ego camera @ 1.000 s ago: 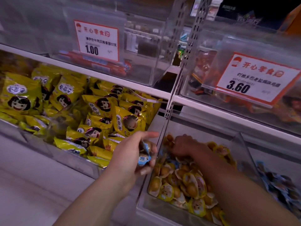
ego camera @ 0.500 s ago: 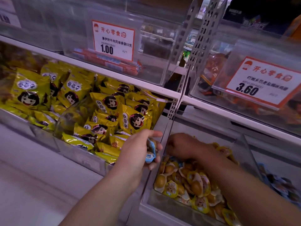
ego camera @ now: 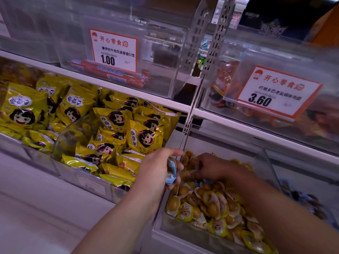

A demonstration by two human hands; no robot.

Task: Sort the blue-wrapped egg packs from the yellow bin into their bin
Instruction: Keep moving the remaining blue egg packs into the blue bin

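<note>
A clear bin (ego camera: pixel 266 162) at lower centre holds several yellow-wrapped egg packs (ego camera: pixel 211 204). My right hand (ego camera: pixel 212 167) is down in the back of this bin, fingers curled round a blue-wrapped egg pack (ego camera: pixel 207 180) whose edge shows beneath them. My left hand (ego camera: pixel 156 171) hovers at the bin's left wall and grips blue-wrapped egg packs (ego camera: pixel 171 172) between thumb and fingers. The neighbouring bin (ego camera: pixel 308 200) at the right edge holds more blue-wrapped packs, blurred and partly hidden by my right arm.
A bin of large yellow snack bags (ego camera: pixel 113 125) fills the shelf to the left. Above, clear bins carry price tags reading 1.00 (ego camera: pixel 113 50) and 3.60 (ego camera: pixel 275 90). A perforated metal upright (ego camera: pixel 211 52) divides the shelf sections. White shelf front runs along the lower left.
My right hand has drawn back a little from the bin's rear, and a blue wrapper now shows under its fingers. My left hand keeps its grip, nearly still.
</note>
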